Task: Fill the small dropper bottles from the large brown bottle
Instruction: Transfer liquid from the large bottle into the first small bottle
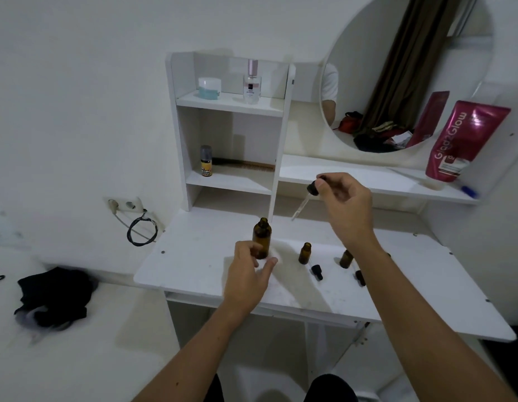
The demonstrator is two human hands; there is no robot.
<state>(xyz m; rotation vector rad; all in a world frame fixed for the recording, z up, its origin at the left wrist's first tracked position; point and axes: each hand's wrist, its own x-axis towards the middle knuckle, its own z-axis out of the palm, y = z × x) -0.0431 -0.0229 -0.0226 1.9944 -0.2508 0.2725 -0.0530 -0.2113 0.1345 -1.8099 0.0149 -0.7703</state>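
Holding a glass dropper pipette point(305, 198) aloft: the right hand point(343, 204) pinches its black bulb cap between thumb and fingertips, glass stem slanting down and to the left, tip hanging above and to the right of the large brown bottle point(262, 236), apart from it.

Large brown bottle: upright, uncapped, near the middle of the white desk point(194, 265). Whether it holds liquid cannot be told.

Left hand point(249, 271): fingers loosely curled just in front of the bottle's base, gripping nothing; contact with the glass cannot be confirmed.

Small dropper bottles: first point(305, 253) upright and open, right of the large bottle; second point(346, 259) further right, partly hidden by the right forearm. Fill level of either unreadable.

Loose dropper caps: one point(317, 272) lying before the first small bottle; another point(360, 278) near the second.

Handling note, as judgement: the step appears to be carrying the pipette between large bottle and small. Close the left hand round the receiving bottle first, since it looks light and easily tipped. Bring the stem upright, centre the tip over the neck, then squeeze slowly; a slanted stem risks dripping on the desk.
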